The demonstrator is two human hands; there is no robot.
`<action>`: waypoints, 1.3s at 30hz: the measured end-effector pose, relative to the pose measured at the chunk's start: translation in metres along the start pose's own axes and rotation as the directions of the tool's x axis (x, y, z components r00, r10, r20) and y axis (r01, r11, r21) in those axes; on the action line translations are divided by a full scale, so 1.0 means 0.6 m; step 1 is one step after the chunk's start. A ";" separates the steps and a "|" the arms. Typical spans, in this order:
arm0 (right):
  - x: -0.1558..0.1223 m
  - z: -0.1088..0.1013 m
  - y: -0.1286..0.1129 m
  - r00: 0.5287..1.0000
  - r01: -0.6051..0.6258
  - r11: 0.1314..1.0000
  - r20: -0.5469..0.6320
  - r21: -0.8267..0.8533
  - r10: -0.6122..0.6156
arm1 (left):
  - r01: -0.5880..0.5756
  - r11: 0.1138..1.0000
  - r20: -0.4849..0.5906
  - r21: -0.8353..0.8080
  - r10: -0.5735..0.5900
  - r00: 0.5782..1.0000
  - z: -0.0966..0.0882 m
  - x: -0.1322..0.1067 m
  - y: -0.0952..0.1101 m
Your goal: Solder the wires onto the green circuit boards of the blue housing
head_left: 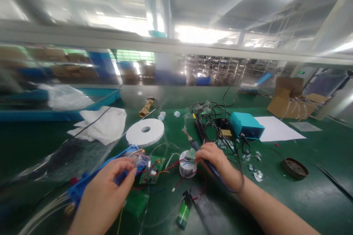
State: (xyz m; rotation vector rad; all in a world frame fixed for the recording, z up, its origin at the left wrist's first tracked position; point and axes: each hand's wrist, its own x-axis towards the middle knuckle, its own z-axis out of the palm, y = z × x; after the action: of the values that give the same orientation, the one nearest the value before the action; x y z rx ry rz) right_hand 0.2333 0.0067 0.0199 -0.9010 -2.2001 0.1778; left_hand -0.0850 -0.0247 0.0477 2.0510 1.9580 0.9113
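Left hand (109,185) pinches thin wires (141,161) at a bright-blue case (78,190).

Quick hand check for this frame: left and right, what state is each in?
Left hand: thumb and forefinger drawn together at the wires; cannot tell whether they grip any.
Right hand: closed, holding the soldering iron.
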 end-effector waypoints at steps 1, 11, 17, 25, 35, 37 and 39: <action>0.006 -0.008 -0.004 0.996 -0.025 0.999 -0.085 0.043 0.028 | -0.013 1.000 -0.012 0.026 0.013 1.000 -0.003 -0.004 0.001; 0.047 -0.004 -0.022 0.874 -0.415 0.790 -0.045 0.451 0.484 | -0.520 0.839 -0.211 0.160 0.544 0.812 0.042 -0.043 0.138; 0.029 0.036 0.004 0.901 -0.381 0.868 -0.081 0.318 0.426 | -0.409 0.877 0.171 0.251 0.376 0.911 0.107 0.013 0.155; 0.023 0.049 0.039 0.948 -0.291 0.941 -0.083 0.171 0.308 | -0.500 0.831 0.338 0.245 0.410 0.847 0.131 0.047 0.143; 0.017 0.004 0.002 0.987 -0.158 0.982 -0.049 -0.106 0.154 | -0.643 0.700 0.494 0.310 0.460 0.738 0.107 0.070 0.161; -0.010 0.003 -0.016 0.974 -0.177 0.975 -0.166 -0.134 0.155 | -0.679 0.654 0.490 0.334 0.495 0.717 0.107 0.070 0.166; -0.035 0.006 -0.035 0.938 -0.229 0.963 -0.295 -0.140 0.180 | -0.686 0.644 0.474 0.337 0.514 0.715 0.109 0.071 0.172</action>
State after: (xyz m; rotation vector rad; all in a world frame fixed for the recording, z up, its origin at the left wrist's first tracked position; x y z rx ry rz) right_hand 0.2292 -0.0223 0.0128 -1.1773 -1.8773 -0.0422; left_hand 0.0355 0.0215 0.0614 3.0230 1.3898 0.0540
